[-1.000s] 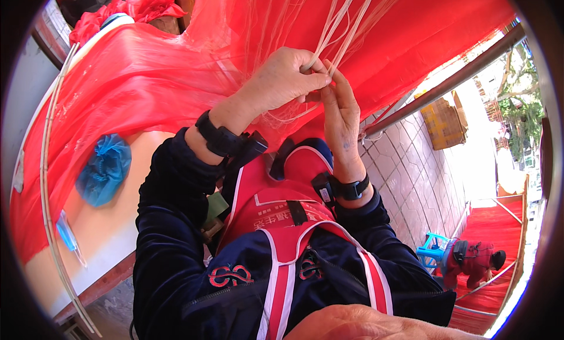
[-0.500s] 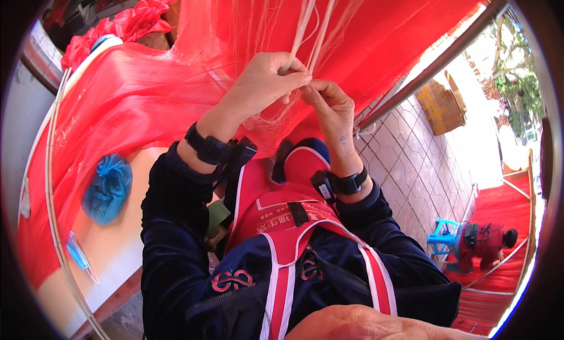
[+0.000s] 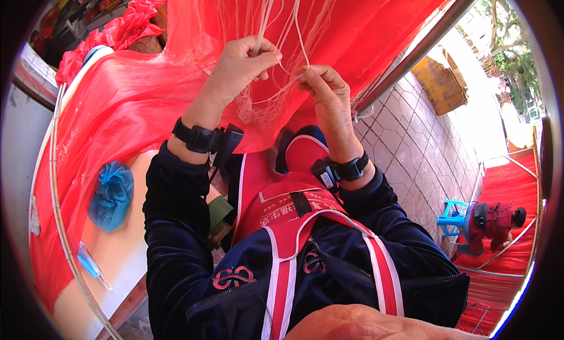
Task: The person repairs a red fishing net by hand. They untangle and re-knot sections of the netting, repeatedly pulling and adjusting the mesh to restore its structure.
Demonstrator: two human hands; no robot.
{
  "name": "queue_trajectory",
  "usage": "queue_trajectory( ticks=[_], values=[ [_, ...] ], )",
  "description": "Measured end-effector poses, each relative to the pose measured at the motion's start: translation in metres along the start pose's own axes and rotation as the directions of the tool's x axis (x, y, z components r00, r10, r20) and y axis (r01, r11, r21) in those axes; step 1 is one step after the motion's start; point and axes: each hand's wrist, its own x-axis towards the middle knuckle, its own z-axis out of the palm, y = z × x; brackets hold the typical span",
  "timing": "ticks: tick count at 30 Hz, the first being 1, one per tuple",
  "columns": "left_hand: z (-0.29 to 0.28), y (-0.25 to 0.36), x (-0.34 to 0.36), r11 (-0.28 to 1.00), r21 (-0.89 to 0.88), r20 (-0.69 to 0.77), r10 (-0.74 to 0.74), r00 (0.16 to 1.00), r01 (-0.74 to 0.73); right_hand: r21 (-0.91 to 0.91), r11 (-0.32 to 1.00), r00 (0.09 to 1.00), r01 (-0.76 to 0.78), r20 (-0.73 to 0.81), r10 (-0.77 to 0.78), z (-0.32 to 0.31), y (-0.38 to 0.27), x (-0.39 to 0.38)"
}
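Pale cords (image 3: 298,24) and thin loose threads (image 3: 252,108) hang in front of a sheer red cloth (image 3: 194,25). My left hand (image 3: 244,61) is closed on a bundle of the cords, thumb pressed against the bent fingers. A little to the right, my right hand (image 3: 326,87) pinches one pale cord between thumb and fingertips. A thin strand crosses the gap between my two hands. Below my left hand the loose threads gather in a tangled fringe. Both of my wrists wear black bands with small devices.
A blue plastic bag (image 3: 110,196) and a blue face mask (image 3: 89,261) lie on the board at left, beside long thin canes (image 3: 54,163). A pole (image 3: 420,46) slants at right. Beyond it are a cardboard box (image 3: 440,84), a blue stool (image 3: 451,218) and another person (image 3: 490,222).
My hands have drawn apart, the left going left and slightly up. The cords between them have spread into separate strands. My view has shifted slightly.
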Motion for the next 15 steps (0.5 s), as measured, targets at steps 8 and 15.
queue_trajectory(
  ticks=[8, 15],
  values=[
    [-0.031, -0.010, 0.009, 0.998, -0.063, -0.096, -0.029, 0.995, 0.023, 0.000, 1.000, 0.999, -0.015, 0.035, 0.015, -0.006, 0.007, -0.001],
    [-0.065, -0.014, 0.011, 0.986, -0.162, -0.259, -0.011, 0.966, -0.032, 0.090, 0.996, 0.998, 0.027, 0.062, -0.033, -0.015, 0.012, -0.002]
  ],
)
